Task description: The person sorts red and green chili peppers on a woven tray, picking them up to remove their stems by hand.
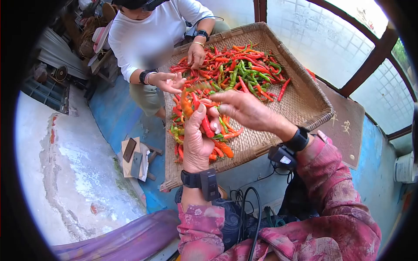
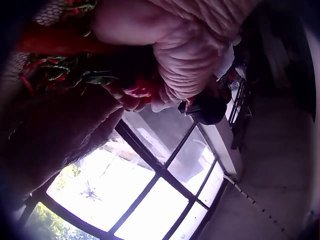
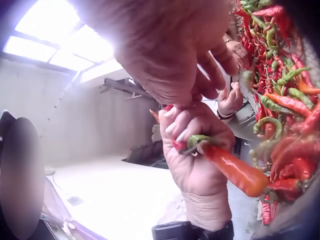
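My left hand grips several chili peppers over the near side of a woven tray. A red chili shows under its fingers, and an orange chili stands up by the thumb. In the right wrist view, an orange-red chili with a green stem sticks out below the curled fingers. My right hand reaches in from the right, fingers extended and thumb apart, close over the left fingertips. A blurred greenish shape lies just beyond its fingertips. Red, orange and green chilies are heaped underneath.
Across the tray sits another person in a white shirt, hands over the heap. A small stool with phones stands left. Black cables hang near my lap. Framed windows line the right; a white bucket stands there.
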`<state>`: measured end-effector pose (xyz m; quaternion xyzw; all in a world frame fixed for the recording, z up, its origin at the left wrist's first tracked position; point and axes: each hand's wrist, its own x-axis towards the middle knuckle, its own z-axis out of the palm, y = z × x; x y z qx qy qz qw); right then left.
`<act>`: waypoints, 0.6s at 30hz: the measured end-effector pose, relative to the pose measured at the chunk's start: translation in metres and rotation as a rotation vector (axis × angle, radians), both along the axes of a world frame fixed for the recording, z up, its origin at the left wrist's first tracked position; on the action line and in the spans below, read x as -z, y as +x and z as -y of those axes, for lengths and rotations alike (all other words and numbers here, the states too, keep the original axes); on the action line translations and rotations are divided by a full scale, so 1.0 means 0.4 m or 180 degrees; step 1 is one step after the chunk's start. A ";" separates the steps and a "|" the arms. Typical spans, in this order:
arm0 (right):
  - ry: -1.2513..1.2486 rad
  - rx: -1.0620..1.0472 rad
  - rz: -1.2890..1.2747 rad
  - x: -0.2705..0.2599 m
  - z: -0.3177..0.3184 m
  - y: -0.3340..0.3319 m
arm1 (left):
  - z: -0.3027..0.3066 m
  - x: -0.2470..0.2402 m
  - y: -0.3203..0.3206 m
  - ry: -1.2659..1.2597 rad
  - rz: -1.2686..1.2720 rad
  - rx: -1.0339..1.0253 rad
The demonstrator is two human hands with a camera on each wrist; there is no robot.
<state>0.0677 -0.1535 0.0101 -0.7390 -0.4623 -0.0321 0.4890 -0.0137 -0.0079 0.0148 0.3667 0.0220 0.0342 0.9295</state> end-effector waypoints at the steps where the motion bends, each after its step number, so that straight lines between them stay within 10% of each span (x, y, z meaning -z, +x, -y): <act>1: -0.0022 -0.0098 -0.0080 -0.004 -0.003 -0.010 | 0.000 0.003 0.001 0.0034 -0.0048 0.0091; 18: 0.0455 0.0931 -0.0135 -0.004 0.033 0.061 | 0.019 0.018 0.005 -0.0036 -0.0308 0.0252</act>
